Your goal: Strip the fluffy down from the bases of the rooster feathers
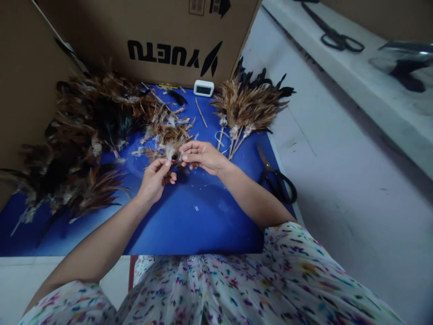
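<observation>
Over the middle of the blue table, my left hand (156, 181) pinches the base of a small brown and white feather (171, 150) between thumb and fingertips. Close beside it on the right, my right hand (204, 157) has its thumb and fingers drawn together on small feather bits. The exact piece in those fingers is too small to tell. Just beyond both hands lies a loose heap of short brown feathers (169, 133) with pale scraps. Several brown and black feather bunches on sticks (250, 106) lie to the right of the heap.
A large pile of brown and black feathers (91, 117) covers the table's left side. Black-handled scissors (279, 183) lie near the right edge. A small white digital clock (204, 88) stands before a cardboard box (162, 27). More scissors (338, 40) rest on a ledge.
</observation>
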`<state>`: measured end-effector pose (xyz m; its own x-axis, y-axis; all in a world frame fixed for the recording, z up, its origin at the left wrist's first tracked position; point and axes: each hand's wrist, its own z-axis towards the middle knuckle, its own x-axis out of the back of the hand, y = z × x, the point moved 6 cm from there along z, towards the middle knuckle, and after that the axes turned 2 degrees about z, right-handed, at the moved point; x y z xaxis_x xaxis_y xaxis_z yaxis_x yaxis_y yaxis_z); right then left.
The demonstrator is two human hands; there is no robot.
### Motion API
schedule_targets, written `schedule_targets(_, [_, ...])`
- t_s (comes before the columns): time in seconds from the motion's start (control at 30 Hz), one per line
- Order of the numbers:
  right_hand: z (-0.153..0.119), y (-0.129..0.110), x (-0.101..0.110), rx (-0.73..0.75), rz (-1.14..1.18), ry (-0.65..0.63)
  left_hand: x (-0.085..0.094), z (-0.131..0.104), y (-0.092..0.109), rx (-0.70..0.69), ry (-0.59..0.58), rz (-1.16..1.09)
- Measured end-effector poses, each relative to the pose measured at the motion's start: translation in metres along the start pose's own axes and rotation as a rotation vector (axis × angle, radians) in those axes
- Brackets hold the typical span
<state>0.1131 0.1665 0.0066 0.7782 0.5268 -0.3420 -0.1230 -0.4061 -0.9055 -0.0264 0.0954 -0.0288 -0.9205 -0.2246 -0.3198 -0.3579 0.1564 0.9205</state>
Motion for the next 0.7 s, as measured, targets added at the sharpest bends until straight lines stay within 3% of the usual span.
schedule_targets(0.33, [-0.006, 0.004, -0.012, -0.022, -0.037, -0.126, 0.005, 0.003, 0.004, -0.113, 0.030, 0.033])
schedule_targets(0.7, [-0.008, 0.005, -0.011, -0.066, -0.147, -0.027, 0.006, 0.004, 0.010, -0.280, 0.026, 0.165])
